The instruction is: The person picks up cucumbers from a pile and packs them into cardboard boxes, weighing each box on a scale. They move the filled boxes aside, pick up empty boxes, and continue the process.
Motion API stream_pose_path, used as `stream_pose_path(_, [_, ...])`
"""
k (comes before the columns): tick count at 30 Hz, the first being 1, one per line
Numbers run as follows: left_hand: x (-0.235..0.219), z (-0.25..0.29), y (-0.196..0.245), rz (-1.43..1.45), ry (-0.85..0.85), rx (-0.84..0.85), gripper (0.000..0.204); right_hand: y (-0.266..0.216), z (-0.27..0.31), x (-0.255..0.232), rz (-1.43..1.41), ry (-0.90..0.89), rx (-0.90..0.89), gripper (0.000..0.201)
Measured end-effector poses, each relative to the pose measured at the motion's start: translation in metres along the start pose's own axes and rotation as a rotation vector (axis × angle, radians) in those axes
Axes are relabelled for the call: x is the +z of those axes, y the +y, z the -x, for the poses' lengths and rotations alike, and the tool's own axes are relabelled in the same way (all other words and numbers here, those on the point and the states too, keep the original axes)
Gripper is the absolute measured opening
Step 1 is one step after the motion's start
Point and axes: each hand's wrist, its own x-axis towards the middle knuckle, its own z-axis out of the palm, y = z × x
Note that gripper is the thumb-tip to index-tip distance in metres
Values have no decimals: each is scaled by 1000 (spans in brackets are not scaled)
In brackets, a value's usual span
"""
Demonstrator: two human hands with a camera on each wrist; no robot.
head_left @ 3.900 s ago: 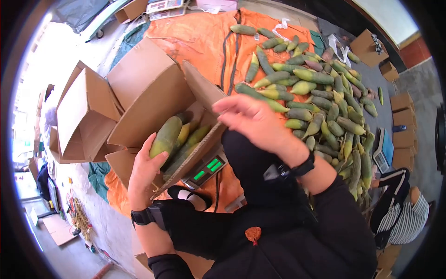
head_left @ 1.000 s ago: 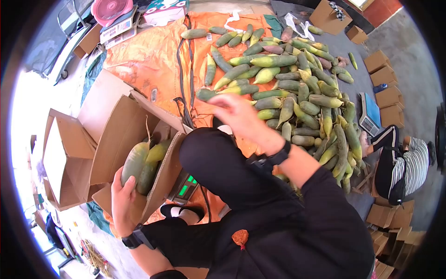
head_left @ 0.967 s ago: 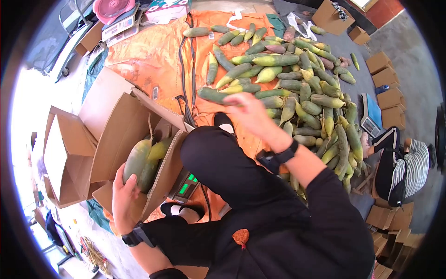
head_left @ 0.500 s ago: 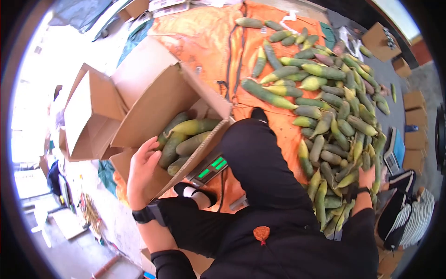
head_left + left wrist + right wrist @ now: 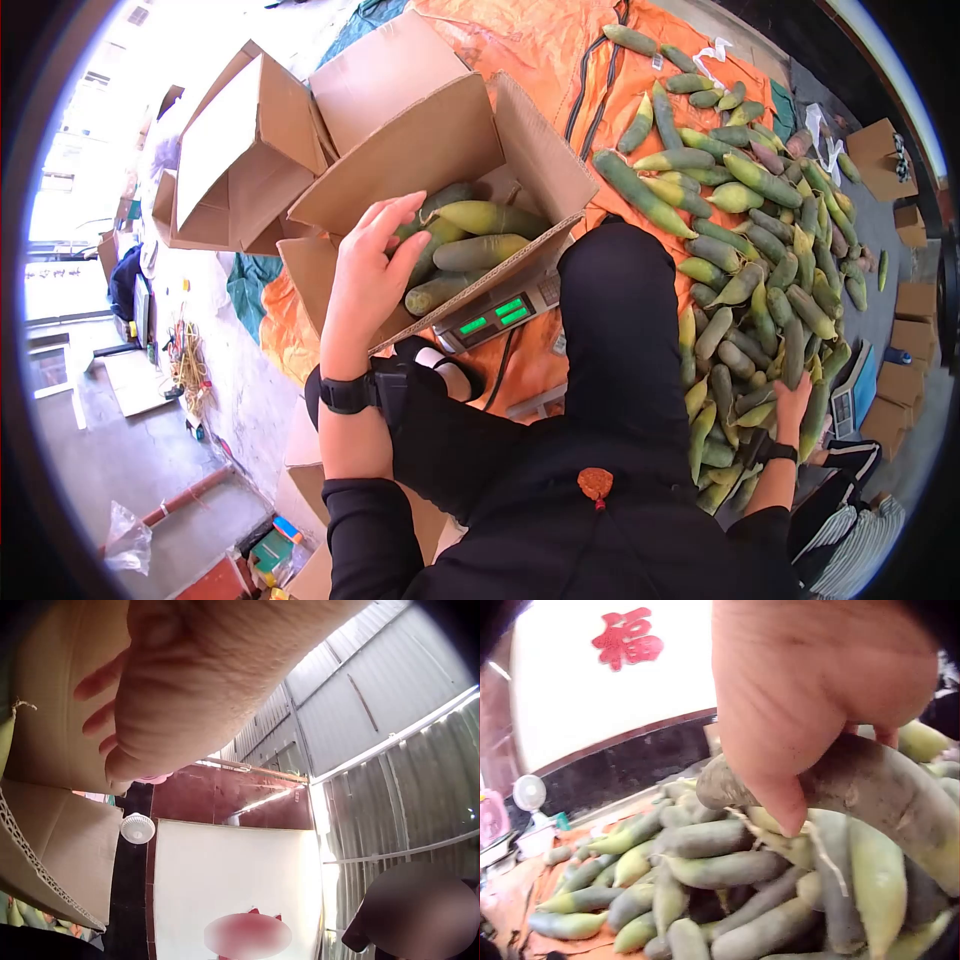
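Observation:
My left hand (image 5: pixel 368 265) is raised over the near left side of an open cardboard box (image 5: pixel 410 150), fingers loosely extended and holding nothing. Several green radishes (image 5: pixel 490 218) lie inside the box, just right of that hand. In the left wrist view, the fingers (image 5: pixel 105 712) show against the cardboard wall. At the right side of a large radish pile (image 5: pixel 740 270), my right hand (image 5: pixel 792 405) grips a long, dull green radish (image 5: pixel 885 787). Its thumb (image 5: pixel 784 802) wraps over the near side; the other fingers are mostly hidden behind. A thin root dangles below.
A scale with a green-lit display (image 5: pixel 495 315) sits by the box, beside my knee (image 5: pixel 615 290). Another open carton (image 5: pixel 240 150) stands left. An orange sheet (image 5: pixel 500 50) lies under the pile. A blue-topped scale (image 5: pixel 853 395) and a person in striped clothing (image 5: pixel 850 550) are at right.
My right hand has gone from above the orange sheet to the pile's right side and taken hold of a radish. My left hand has let go of the radish in the box.

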Motion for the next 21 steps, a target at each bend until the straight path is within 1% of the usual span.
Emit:
stream_pose_path(1, [0, 0, 4, 5, 4, -1, 39, -15, -9, -1, -110, 26, -130, 64])
stream_pose_path(2, [0, 0, 9, -14, 10, 29, 41, -50, -11, -11, -130, 39, -238, 63])
stream_pose_path(3, [-1, 0, 13, -36, 20, 62, 43, -95, -8, -27, -154, 54, -349, 63])
stream_pose_path(4, [-1, 1, 16, -46, 30, 96, 49, -134, -7, -39, -192, 76, -466, 62])
stream_pose_path(5, [-2, 2, 20, -49, 41, 95, 49, -173, -3, -52, -229, 95, -583, 61])
stream_pose_path(7, [-7, 4, 31, -114, 93, 228, 52, -264, 23, -86, -267, 55, -730, 59])
stream_pose_path(8, [-10, 5, 35, -138, 95, 251, 60, -300, 34, -96, -253, 85, -853, 58])
stream_pose_path(9, [-13, 7, 42, -140, 101, 256, 60, -330, 46, -103, -238, 117, -973, 57])
stream_pose_path(10, [-15, 9, 49, -183, 156, 291, 64, -358, 59, -109, -189, 162, -1120, 57])
stream_pose_path(11, [-16, 12, 53, -225, 210, 326, 68, -381, 71, -111, -136, 207, -1265, 57])
stream_pose_path(12, [-15, 13, 53, -180, 255, 361, 72, -402, 83, -110, -124, 234, -1379, 55])
stream_pose_path(13, [-17, 14, 56, -181, 263, 369, 72, -421, 95, -109, -111, 262, -1493, 52])
stream_pose_path(15, [-21, 18, 64, -354, 294, 487, 80, -453, 116, -91, -214, 315, -1692, 42])
stream_pose_path(17, [-22, 21, 67, -420, 231, 493, 75, -475, 141, -72, -290, 340, -1812, 34])
stream_pose_path(18, [-22, 28, 64, -358, 184, 375, 72, -483, 147, -63, -291, 346, -1813, 34])
stream_pose_path(19, [-22, 32, 57, -294, 134, 257, 69, -489, 151, -55, -357, 331, -1803, 33])
stream_pose_path(20, [-22, 31, 51, -292, 137, 263, 69, -492, 151, -50, -420, 317, -1793, 32])
stream_pose_path(21, [-21, 31, 46, -229, 179, 276, 67, -493, 147, -49, -414, 320, -1795, 32])
